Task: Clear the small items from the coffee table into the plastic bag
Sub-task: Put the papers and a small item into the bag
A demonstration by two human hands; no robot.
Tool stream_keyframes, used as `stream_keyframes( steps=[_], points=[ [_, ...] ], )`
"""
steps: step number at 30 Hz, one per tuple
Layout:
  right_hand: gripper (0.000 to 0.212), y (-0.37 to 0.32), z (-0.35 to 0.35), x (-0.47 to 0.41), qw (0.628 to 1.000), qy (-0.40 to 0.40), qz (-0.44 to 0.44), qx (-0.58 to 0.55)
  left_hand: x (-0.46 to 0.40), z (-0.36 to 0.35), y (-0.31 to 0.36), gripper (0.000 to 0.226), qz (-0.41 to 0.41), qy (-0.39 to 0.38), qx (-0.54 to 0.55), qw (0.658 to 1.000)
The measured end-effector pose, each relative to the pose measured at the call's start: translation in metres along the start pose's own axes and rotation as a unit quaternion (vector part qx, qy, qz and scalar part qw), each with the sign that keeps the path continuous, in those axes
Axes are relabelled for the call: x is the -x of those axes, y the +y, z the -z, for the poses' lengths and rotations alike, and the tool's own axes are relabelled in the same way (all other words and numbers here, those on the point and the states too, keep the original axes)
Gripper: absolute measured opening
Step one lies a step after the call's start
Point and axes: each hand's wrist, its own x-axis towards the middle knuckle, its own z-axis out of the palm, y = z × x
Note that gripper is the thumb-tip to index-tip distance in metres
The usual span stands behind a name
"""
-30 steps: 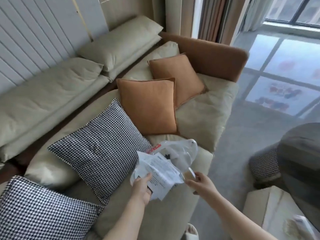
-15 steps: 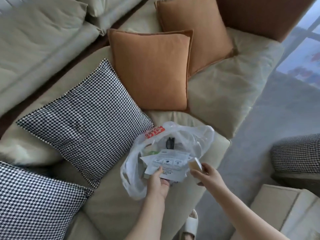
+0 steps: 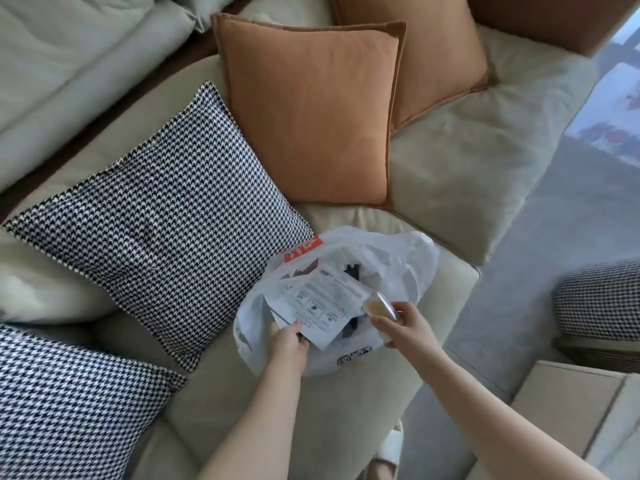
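Observation:
A thin white plastic bag [image 3: 408,258] with red print lies open on the front edge of the beige sofa seat. My left hand [image 3: 289,342] pinches the near edge of a printed paper leaflet [image 3: 322,299] that sits in the bag's mouth. My right hand [image 3: 403,325] holds a small clear packet with yellowish contents [image 3: 377,304] at the bag's right rim. Dark items lie deeper inside the bag, partly hidden by the leaflet.
Houndstooth cushions [image 3: 166,216] and orange cushions [image 3: 308,109] lie on the sofa behind and left of the bag. A pale table corner [image 3: 571,410] is at lower right, a houndstooth stool [image 3: 602,299] at right, grey carpet between. A slipper [image 3: 389,448] shows below.
The view has tilted down and closer to the sofa. The bag has come to rest on the seat, and both hands have pushed the leaflet and packet further into its mouth.

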Motion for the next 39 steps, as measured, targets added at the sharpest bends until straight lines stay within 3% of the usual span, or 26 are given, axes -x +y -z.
stream_keyframes(
  steps=[3,5,8,12,20,27,31,36,39],
  points=[
    [0.049,-0.007,-0.019,-0.009,0.999,-0.002,-0.009,0.051,-0.021,0.006,0.012,0.051,-0.028,-0.013,-0.053,0.998],
    [0.048,-0.017,-0.031,-0.017,0.997,0.007,-0.004,0.074,-0.032,0.008,0.016,0.043,-0.03,-0.006,-0.153,0.988],
    [0.05,-0.033,-0.047,-0.03,0.993,0.027,0.009,0.112,-0.038,0.015,0.02,0.05,-0.066,0.019,-0.356,0.932],
    [0.054,-0.044,-0.059,-0.036,0.988,0.042,0.035,0.143,-0.037,0.027,0.027,0.066,-0.107,0.04,-0.495,0.861],
    [0.052,-0.022,-0.063,-0.005,0.977,0.039,0.062,0.201,0.01,0.031,0.031,0.05,-0.117,-0.115,-0.487,0.858],
    [0.047,0.003,-0.047,0.04,0.976,0.097,0.064,0.186,0.048,0.025,0.019,0.039,-0.147,-0.191,-0.542,0.805],
    [0.046,0.025,-0.028,0.071,0.973,0.134,0.045,0.181,0.078,0.017,0.002,0.037,-0.186,-0.241,-0.595,0.744],
    [0.041,0.064,0.003,0.109,0.967,0.195,0.024,0.162,0.115,0.001,-0.033,0.039,-0.245,-0.314,-0.725,0.561],
    [0.039,0.095,0.02,0.131,0.963,0.226,0.0,0.148,0.135,-0.009,-0.059,0.038,-0.262,-0.337,-0.756,0.496]
  ],
)
